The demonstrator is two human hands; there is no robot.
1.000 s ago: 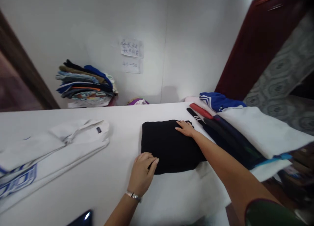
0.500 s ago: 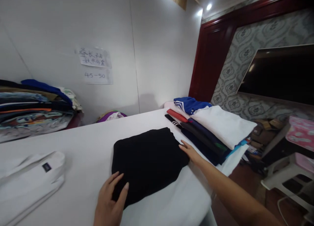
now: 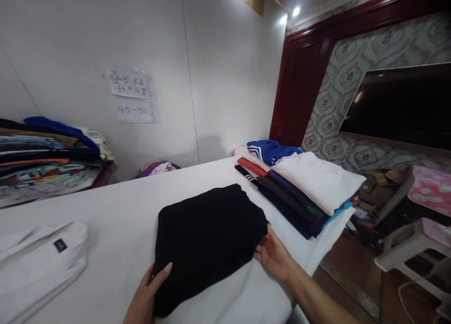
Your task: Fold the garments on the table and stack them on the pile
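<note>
A folded black garment [image 3: 207,244] lies on the white-covered table [image 3: 116,220] in front of me. My left hand [image 3: 150,286] holds its near left edge, thumb on top and the other fingers hidden beneath or behind the cloth. At the right edge, my right hand [image 3: 273,253] grips the garment with fingertips partly tucked under it. To the left lies a white garment [image 3: 38,263] with a dark label at its collar.
At the right end of the table are folded clothes, with a white garment [image 3: 317,176] and a blue striped one [image 3: 271,150] on top. A tall clothes stack [image 3: 45,159] stands at the far left. Beyond the table's right edge is a plastic stool [image 3: 419,244].
Both hands have gone from lying on the black garment to gripping its edges. My right hand has slid down its right side, and its fingers are now partly under the cloth.
</note>
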